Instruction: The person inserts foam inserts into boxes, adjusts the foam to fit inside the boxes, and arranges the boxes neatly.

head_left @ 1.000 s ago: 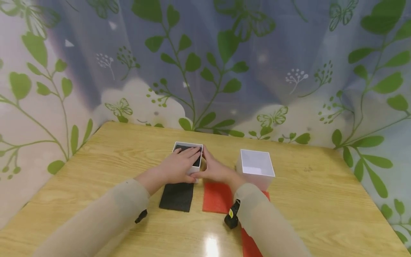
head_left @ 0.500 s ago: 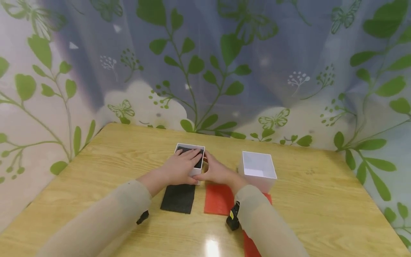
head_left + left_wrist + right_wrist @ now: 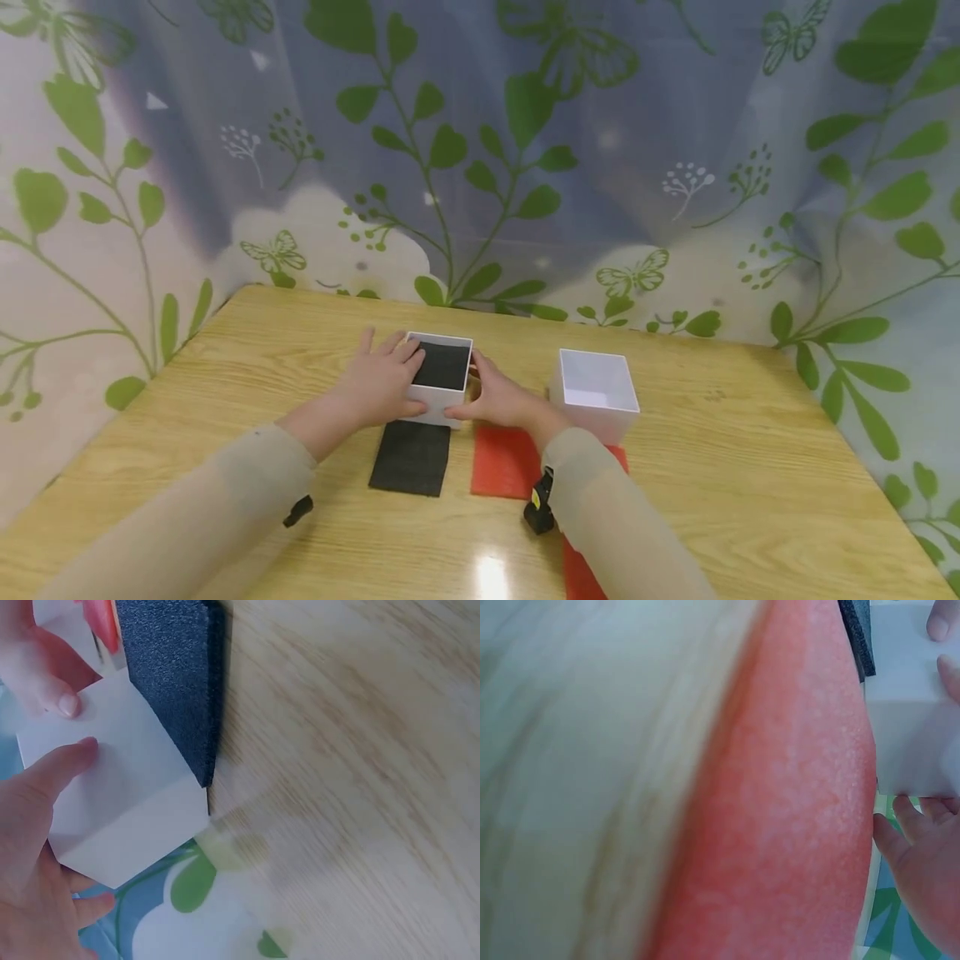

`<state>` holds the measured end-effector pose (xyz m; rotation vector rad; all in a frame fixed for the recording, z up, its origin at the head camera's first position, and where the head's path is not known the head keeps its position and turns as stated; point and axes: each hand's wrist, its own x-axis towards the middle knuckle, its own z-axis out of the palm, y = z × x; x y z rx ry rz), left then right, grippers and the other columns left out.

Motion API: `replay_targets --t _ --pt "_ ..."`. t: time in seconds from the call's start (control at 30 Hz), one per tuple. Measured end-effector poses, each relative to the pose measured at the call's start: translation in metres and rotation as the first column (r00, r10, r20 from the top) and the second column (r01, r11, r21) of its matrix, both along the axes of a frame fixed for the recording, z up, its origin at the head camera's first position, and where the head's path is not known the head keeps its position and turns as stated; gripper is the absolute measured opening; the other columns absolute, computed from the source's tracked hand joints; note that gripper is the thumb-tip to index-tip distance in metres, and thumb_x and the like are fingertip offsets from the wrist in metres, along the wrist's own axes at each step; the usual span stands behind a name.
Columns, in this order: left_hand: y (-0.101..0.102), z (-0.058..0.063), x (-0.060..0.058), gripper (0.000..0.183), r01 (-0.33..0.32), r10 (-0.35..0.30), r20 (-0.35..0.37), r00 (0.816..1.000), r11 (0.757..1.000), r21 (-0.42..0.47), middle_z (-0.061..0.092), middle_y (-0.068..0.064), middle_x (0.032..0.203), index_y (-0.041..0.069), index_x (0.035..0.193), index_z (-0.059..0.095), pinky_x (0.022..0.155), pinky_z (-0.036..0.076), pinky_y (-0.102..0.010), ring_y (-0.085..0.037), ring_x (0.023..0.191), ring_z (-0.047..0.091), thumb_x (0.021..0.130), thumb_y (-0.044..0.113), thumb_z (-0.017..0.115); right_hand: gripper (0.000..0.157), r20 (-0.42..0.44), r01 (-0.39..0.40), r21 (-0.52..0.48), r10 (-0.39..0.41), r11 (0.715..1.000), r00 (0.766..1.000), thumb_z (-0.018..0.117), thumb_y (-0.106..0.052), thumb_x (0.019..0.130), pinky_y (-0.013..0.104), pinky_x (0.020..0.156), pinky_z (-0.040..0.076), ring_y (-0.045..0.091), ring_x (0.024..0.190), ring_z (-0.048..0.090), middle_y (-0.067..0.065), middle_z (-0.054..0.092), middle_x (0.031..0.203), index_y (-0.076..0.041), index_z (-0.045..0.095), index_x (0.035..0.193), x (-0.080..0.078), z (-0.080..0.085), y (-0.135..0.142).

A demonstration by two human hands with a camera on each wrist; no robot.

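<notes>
Sitting between left hand (image 3: 378,385) and right hand (image 3: 501,400), white box (image 3: 441,389)

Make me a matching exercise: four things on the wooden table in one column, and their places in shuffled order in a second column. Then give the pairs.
Things:
1. white box with a black foam lining
2. empty white open box
3. flat black foam sheet
4. flat red foam sheet

Places:
A. partly under the right forearm
B. between the left hand and the right hand
C. farthest right, touched by no hand
D. just in front of the lined box, nearer the person

Pairs: 1-B, 2-C, 3-D, 4-A
</notes>
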<state>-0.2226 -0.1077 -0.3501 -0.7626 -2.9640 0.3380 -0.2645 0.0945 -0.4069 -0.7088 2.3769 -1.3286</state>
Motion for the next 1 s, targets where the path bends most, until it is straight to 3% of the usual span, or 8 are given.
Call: replay_targets --t 0.1,0.27,0.33,0.5,0.8,1.0 --pt "0.001 -0.004 0.001 0.077 0.019 -0.019 0.000 1.000 1.000 -0.009 0.041 -0.013 0.142 0.004 0.135 0.049 0.104 0.011 -0.062 -0.033 0.134 0.029 0.082 0.060 0.058 0.093 -0.001 0.005 0.010 -0.005 1.000 1.000 0.080 -0.022 0.074 0.041 0.106 0.027 0.027 0.132 0.030 0.009 0.028 0.144 -0.012 0.020 0.144 0.003 -0.003 0.002" --pt "0.002 -0.010 0.003 0.076 0.038 -0.038 -0.030 0.999 0.999 -0.004 0.043 -0.014 0.140 0.003 0.133 0.052 0.104 0.013 -0.062 -0.033 0.133 0.032 0.082 0.059 0.059 0.091 0.026 -0.005 -0.009 0.005 1.000 1.000 0.077 -0.014 0.077 0.046 0.107 0.025 0.033 0.133 0.029 0.017 0.025 0.145 -0.005 0.018 0.144 0.019 0.015 0.002" --pt "0.000 -0.009 0.003 0.074 0.045 -0.045 -0.059 0.997 0.999 -0.002 0.046 -0.013 0.137 0.003 0.130 0.053 0.104 0.014 -0.063 -0.033 0.132 0.033 0.082 0.059 0.060 0.091 0.035 -0.008 -0.013 0.009 1.000 0.999 0.076 -0.011 0.077 0.048 0.107 0.024 0.035 0.134 0.027 0.019 0.023 0.146 -0.003 0.016 0.145 0.018 0.017 0.001" --pt "-0.003 -0.007 0.007 0.066 0.066 -0.067 -0.150 0.986 0.998 -0.013 0.056 -0.009 0.128 0.005 0.123 0.061 0.104 0.014 -0.063 -0.032 0.128 0.039 0.082 0.056 0.061 0.096 0.011 0.006 0.011 -0.006 1.000 1.000 0.079 -0.018 0.075 0.045 0.107 0.025 0.031 0.133 0.029 0.014 0.024 0.146 -0.010 0.015 0.146 0.003 -0.003 0.002" --pt "-0.007 -0.008 0.008 0.061 0.071 -0.070 -0.186 0.980 0.997 -0.004 0.059 -0.006 0.122 0.006 0.117 0.064 0.104 0.013 -0.062 -0.031 0.124 0.044 0.083 0.056 0.060 0.095 0.019 0.013 0.016 -0.013 1.000 1.000 0.080 -0.022 0.074 0.044 0.106 0.026 0.027 0.132 0.031 0.012 0.027 0.144 -0.012 0.018 0.145 0.003 -0.001 0.000" --pt "-0.009 -0.005 0.010 0.048 0.121 -0.113 -0.257 0.960 0.993 0.015 0.066 -0.003 0.107 0.009 0.101 0.070 0.103 0.014 -0.063 -0.031 0.119 0.048 0.082 0.053 0.063 0.096 0.006 0.026 0.037 -0.027 0.999 1.000 0.080 -0.022 0.074 0.041 0.105 0.028 0.025 0.129 0.034 0.011 0.029 0.143 -0.012 0.017 0.145 0.002 0.001 0.000"
